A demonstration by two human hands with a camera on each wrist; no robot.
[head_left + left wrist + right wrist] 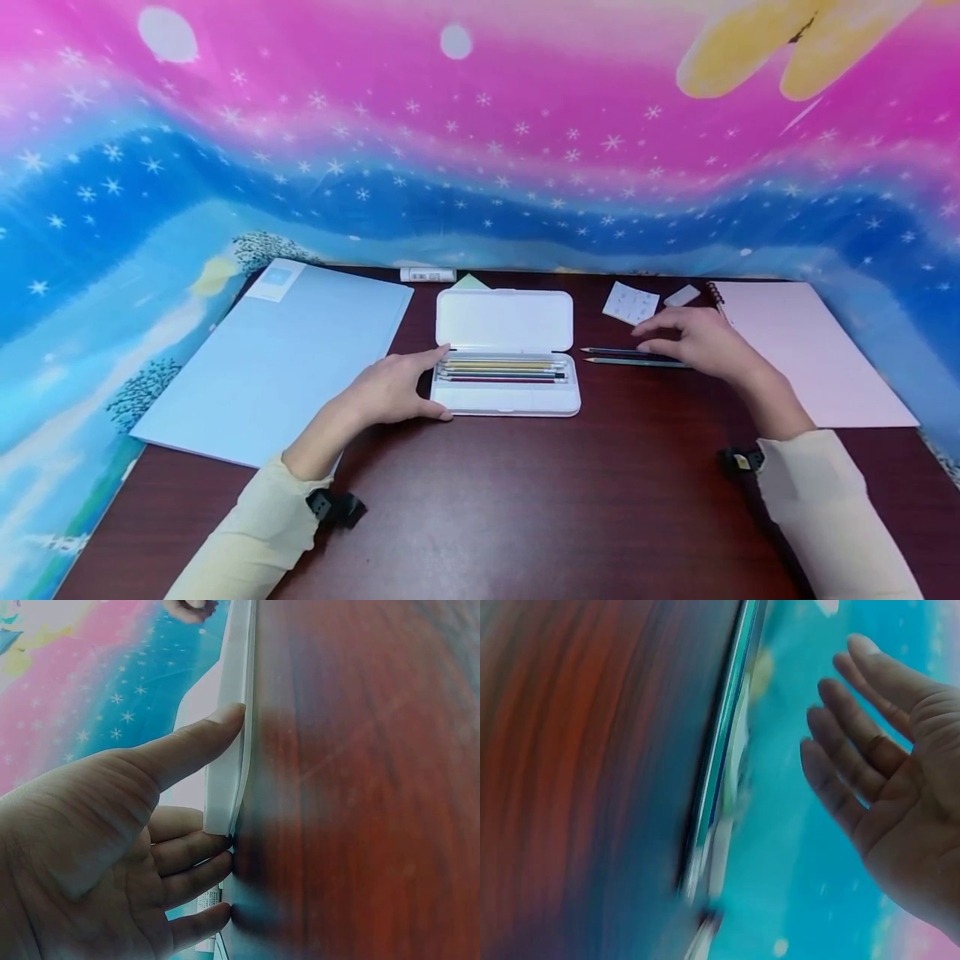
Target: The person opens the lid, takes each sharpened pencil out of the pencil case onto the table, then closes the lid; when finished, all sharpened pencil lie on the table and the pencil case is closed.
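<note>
The dark wood-grain counter (495,500) carries my opened white pencil case (504,320) at its middle, pencils (498,365) in the tray. My left hand (386,387) steadies its left end, thumb against the front edge, fingers nearly straight. My right hand (697,340), fingers loosely spread, holds nothing above two pencils (633,362) beside the case. I'd judge I'm sorting pencils; lifting one calls for a fingertip pinch. Farther out lie an eraser (682,295), a spiral notebook (817,358) and a pale blue folder (300,358).

Pencils (510,365) lie in the case (506,402), between folder (300,358) and notebook (810,358); two loose pencils (637,362) lie right of the case
</note>
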